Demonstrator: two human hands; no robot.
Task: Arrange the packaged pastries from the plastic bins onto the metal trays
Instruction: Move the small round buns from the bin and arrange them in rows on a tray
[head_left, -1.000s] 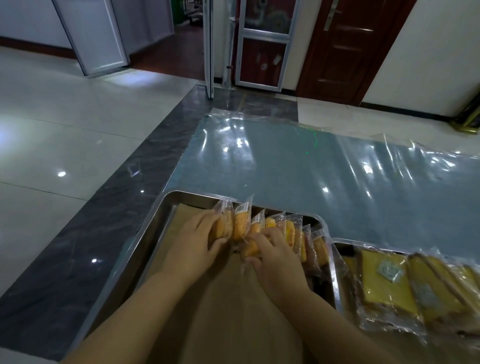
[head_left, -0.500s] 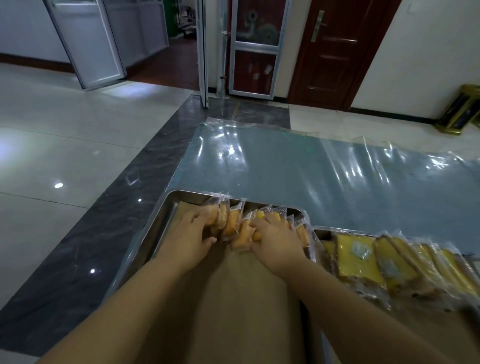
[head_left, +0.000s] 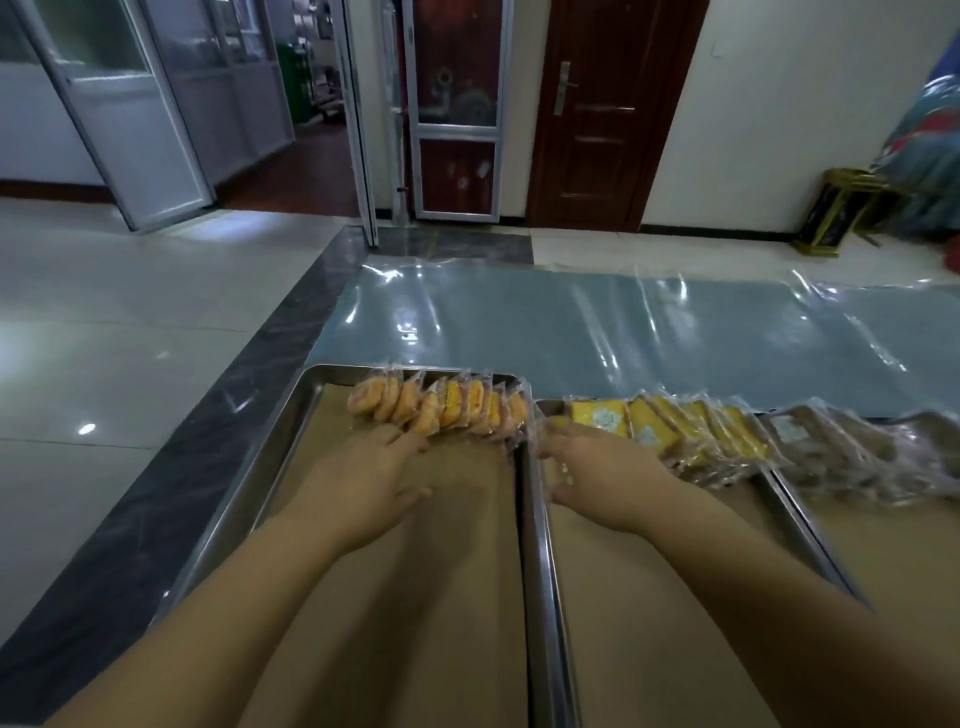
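A row of round orange packaged pastries leans along the far end of the left metal tray, which is lined with brown paper. My left hand lies flat on the paper just below that row, fingers straight, tips near the packets. My right hand rests over the near end of the middle tray, fingers loosely bent beside a row of yellow square packaged cakes. Whether it touches a packet is unclear. No plastic bins are in view.
A third tray at the right holds brownish packaged pastries. The trays sit on a floor area covered by a clear plastic sheet. A dark marble strip borders the left. Doors and a wall stand beyond.
Both hands have let go of the orange pastry row. The left hand drew back onto the paper, and the right hand moved right to the middle tray. The camera tilted up and right.
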